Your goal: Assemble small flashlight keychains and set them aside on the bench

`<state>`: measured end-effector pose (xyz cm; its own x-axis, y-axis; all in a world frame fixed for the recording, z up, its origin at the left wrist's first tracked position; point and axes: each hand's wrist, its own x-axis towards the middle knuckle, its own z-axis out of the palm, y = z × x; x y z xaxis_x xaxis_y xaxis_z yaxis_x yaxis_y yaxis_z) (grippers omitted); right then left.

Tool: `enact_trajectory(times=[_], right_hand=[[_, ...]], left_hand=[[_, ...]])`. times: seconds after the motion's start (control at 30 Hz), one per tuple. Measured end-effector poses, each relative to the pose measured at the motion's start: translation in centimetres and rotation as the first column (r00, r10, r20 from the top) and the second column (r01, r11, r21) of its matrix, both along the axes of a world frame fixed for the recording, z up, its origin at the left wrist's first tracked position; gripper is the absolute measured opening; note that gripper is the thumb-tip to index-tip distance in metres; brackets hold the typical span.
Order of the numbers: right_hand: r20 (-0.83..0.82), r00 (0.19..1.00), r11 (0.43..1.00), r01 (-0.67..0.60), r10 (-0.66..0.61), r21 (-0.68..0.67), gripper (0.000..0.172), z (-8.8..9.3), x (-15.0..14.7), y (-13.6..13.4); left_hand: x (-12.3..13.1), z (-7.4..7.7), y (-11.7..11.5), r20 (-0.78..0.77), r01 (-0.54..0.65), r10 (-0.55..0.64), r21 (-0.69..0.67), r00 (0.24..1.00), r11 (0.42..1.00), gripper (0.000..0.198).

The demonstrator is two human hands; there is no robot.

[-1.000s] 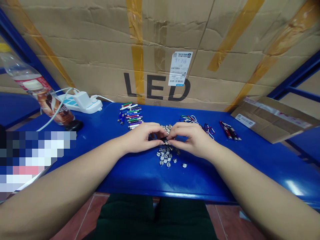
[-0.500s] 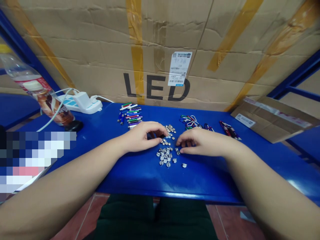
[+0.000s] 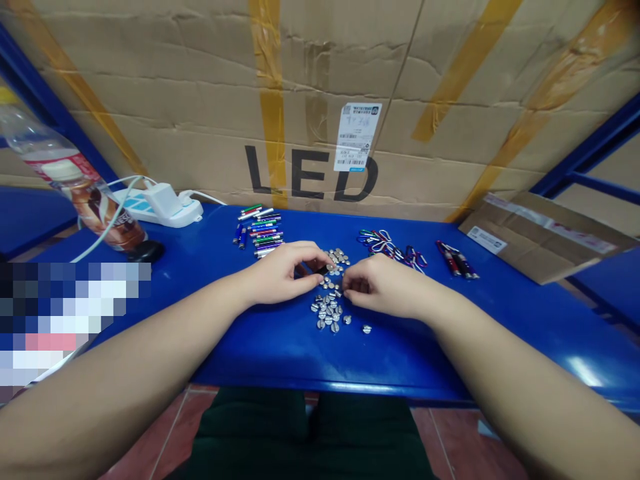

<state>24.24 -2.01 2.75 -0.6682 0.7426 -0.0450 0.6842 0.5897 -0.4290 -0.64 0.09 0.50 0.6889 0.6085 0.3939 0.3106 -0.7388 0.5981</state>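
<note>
Inward from its earlier spot, the right hand (image 3: 381,285) had moved toward the left hand (image 3: 281,273), and the two sat just apart above the middle of the blue bench (image 3: 270,360). Filling the top of the frame, a large cardboard carton (image 3: 310,80) bore the printed word "LED", strips of yellow tape (image 3: 270,120) and a white barcode label (image 3: 357,137), its small print too fine to read. At the upper left, a tilted plastic bottle (image 3: 75,180) with a brown label lay above a white power strip (image 3: 155,210) holding a white plug (image 3: 163,199). A flattened cardboard sheet (image 3: 535,237) lay at the right end of the bench.

Along the far edge stood rows of colored mini flashlights (image 3: 259,232), a tangle of carabiner clips (image 3: 390,247) and dark red flashlights (image 3: 454,261). Silver slotted discs (image 3: 327,313) lay scattered between and just below the hands. Both hands were curled, the right fingertips (image 3: 347,290) at the pile's edge; the left fingers (image 3: 313,257) arched over a small dark item (image 3: 310,269), though any grip could not be told.
</note>
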Motion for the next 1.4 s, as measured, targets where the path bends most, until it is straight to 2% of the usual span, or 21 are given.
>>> enact_trajectory(times=[0.07, 0.17, 0.23, 0.3, 0.4, 0.53, 0.73, 0.8, 0.97, 1.03, 1.1, 1.17, 1.2, 1.23, 1.3, 1.37, 1.4], right_hand=[[-0.083, 0.996, 0.998, 0.013, -0.008, 0.06, 0.012, 0.2, 0.2, 0.0], [-0.315, 0.949, 0.985, 0.067, -0.013, 0.16, 0.01, 0.4, 0.2, -0.1], [-0.452, 0.892, 0.98, 0.094, -0.005, 0.174, 0.009, 0.2, -0.1, -0.2], [-0.521, 0.853, 0.982, 0.095, 0.005, 0.165, 0.008, 0.0, -0.3, -0.3], [-0.514, 0.856, 0.978, 0.059, 0.055, 0.202, 0.006, -0.3, -0.6, -0.4], [-0.441, 0.883, 0.94, 0.0, 0.16, 0.341, 0.008, -0.3, -0.5, -0.1], [-0.428, 0.879, 0.908, -0.013, 0.21, 0.418, 0.008, -0.6, -0.5, 0.1], [-0.441, 0.864, 0.896, -0.026, 0.243, 0.443, 0.008, -0.7, -0.5, 0.2], [-0.461, 0.823, 0.878, -0.092, 0.332, 0.469, 0.012, -0.8, -0.3, 0.6], [-0.473, 0.827, 0.908, -0.104, 0.306, 0.405, 0.011, -0.8, -0.2, 0.8], [-0.514, 0.835, 0.964, -0.07, 0.197, 0.256, 0.009, -0.9, -0.2, 1.0], [-0.584, 0.811, 1.0, -0.025, 0.021, 0.002, 0.014, -1.1, -0.3, 1.1], [-0.615, 0.785, 0.989, -0.016, -0.079, -0.147, 0.02, -1.2, -0.5, 1.1], [-0.638, 0.749, 0.956, -0.02, -0.18, -0.293, 0.025, -1.3, -0.6, 1.0], [-0.655, 0.665, 0.848, -0.06, -0.36, -0.527, 0.035, -1.4, -1.0, 1.0], [-0.65, 0.584, 0.749, -0.105, -0.485, -0.654, 0.041, -1.4, -1.3, 0.8], [-0.65, 0.554, 0.724, -0.118, -0.52, -0.679, 0.042, -1.4, -1.5, 0.8]], left_hand=[[0.0, 0.0, 0.0, -0.012, 0.011, -0.011, -0.006, 1.0, 1.0, 0.023], [0.0, 0.0, 0.0, -0.025, 0.031, -0.031, -0.019, 0.999, 0.999, 0.024], [0.0, 0.0, 0.1, -0.03, 0.041, -0.041, -0.015, 0.999, 0.999, 0.023], [0.0, -0.1, 0.1, -0.031, 0.053, -0.053, 0.008, 0.998, 0.999, 0.022], [-0.1, -0.2, 0.2, -0.032, 0.07, -0.069, 0.033, 0.997, 0.997, 0.022], [-0.1, -0.3, 0.3, -0.037, 0.068, -0.067, 0.019, 0.997, 0.998, 0.024], [0.2, -0.2, 0.2, -0.042, 0.03, -0.029, 0.007, 0.999, 1.0, 0.026], [0.2, -0.1, 0.1, -0.043, 0.019, -0.021, -0.04, 0.999, 0.999, 0.027], [0.4, 0.0, -0.1, -0.059, 0.018, -0.036, -0.278, 0.998, 0.96, 0.037], [0.4, 0.0, -0.1, -0.063, 0.032, -0.052, -0.286, 0.997, 0.958, 0.037], [0.5, -0.2, -0.1, -0.065, 0.042, -0.057, -0.212, 0.996, 0.976, 0.03], [0.5, -0.3, 0.0, -0.06, 0.046, -0.053, -0.111, 0.997, 0.993, 0.024], [0.5, -0.3, 0.0, -0.053, 0.047, -0.05, -0.066, 0.997, 0.997, 0.023], [0.5, -0.3, -0.1, -0.041, 0.047, -0.048, -0.027, 0.998, 0.999, 0.022], [0.5, -0.2, -0.1, -0.007, 0.035, -0.035, 0.032, 0.999, 0.999, 0.02], [0.6, 0.0, -0.2, 0.03, 0.006, -0.008, 0.064, 1.0, 0.998, 0.018], [0.6, 0.0, -0.3, 0.046, -0.013, 0.01, 0.067, 0.999, 0.998, 0.018]])
